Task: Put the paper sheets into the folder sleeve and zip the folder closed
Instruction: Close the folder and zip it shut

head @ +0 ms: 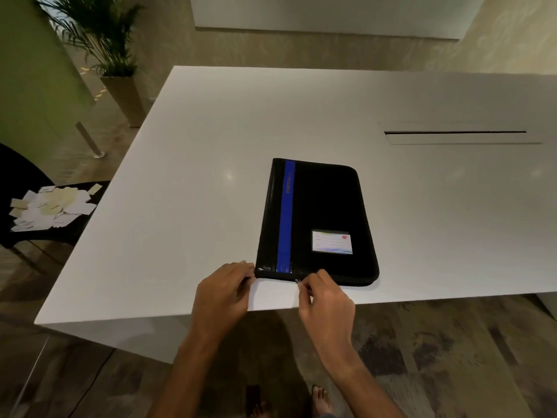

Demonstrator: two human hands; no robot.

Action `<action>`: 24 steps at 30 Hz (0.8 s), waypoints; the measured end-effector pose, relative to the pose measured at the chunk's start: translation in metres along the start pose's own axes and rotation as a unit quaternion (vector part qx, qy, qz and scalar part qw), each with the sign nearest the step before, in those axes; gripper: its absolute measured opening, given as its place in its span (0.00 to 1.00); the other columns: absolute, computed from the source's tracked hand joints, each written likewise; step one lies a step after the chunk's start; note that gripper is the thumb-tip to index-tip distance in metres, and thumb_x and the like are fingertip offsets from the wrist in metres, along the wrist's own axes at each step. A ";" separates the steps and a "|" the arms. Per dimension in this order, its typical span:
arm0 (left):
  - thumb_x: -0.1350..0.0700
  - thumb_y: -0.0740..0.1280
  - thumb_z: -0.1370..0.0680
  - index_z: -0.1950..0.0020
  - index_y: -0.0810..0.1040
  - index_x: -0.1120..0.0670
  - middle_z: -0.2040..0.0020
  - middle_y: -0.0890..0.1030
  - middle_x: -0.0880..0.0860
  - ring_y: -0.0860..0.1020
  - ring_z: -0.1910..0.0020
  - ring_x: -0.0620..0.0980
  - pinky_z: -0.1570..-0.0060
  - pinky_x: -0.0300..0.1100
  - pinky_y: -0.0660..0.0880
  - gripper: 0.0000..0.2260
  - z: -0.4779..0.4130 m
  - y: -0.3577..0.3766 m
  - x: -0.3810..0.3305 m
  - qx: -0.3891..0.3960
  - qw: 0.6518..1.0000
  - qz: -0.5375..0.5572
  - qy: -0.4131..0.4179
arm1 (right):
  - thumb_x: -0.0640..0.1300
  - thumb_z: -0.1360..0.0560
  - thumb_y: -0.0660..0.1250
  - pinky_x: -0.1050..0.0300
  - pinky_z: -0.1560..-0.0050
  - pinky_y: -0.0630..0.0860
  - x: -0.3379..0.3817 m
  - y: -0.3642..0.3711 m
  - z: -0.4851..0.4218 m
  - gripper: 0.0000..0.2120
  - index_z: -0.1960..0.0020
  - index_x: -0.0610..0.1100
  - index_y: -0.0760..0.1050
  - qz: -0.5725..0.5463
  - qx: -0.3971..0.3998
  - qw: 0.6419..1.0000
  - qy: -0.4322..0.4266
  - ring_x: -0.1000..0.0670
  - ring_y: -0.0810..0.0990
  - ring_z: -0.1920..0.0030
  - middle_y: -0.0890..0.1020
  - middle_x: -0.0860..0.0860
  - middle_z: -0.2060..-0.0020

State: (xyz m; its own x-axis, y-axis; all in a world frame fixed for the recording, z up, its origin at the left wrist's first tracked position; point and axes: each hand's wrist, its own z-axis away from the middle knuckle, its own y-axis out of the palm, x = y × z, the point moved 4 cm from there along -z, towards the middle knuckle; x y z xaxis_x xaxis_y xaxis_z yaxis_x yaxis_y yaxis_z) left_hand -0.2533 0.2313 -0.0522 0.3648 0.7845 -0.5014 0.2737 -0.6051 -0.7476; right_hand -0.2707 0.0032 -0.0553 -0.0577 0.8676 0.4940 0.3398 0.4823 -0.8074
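A black folder (325,212) with a blue stripe and a small label card lies closed and flat on the white table (196,176), close to its near edge. My left hand (224,292) holds the folder's near left corner with its fingertips. My right hand (324,297) pinches the small metal zip pull (299,281) on the folder's near edge, a little right of the blue stripe. No paper sheets show on the table; the inside of the folder is hidden.
A long cable slot (455,134) is set in the table at the right. A dark chair (45,233) at the left bears several loose paper cards (51,208). A potted palm (111,55) stands behind the table's far left corner.
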 end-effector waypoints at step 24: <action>0.53 0.63 0.13 0.19 0.75 0.54 0.18 0.74 0.50 0.68 0.16 0.48 0.22 0.54 0.75 0.21 -0.028 0.099 -0.077 0.134 0.978 -0.007 0.161 | 0.33 0.30 0.85 0.55 0.59 0.80 -0.080 -0.030 -0.006 0.10 0.55 0.42 0.86 -0.033 -0.023 0.998 -0.053 0.49 0.83 0.62 0.86 0.48 0.60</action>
State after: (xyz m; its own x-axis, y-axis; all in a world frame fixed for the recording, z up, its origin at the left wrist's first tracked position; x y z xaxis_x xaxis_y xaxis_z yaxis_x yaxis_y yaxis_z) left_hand -0.2298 0.1071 -0.0750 0.6353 0.6829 -0.3606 0.0530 -0.5043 -0.8619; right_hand -0.2708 -0.0814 -0.0683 -0.1783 0.8437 0.5063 0.3748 0.5340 -0.7579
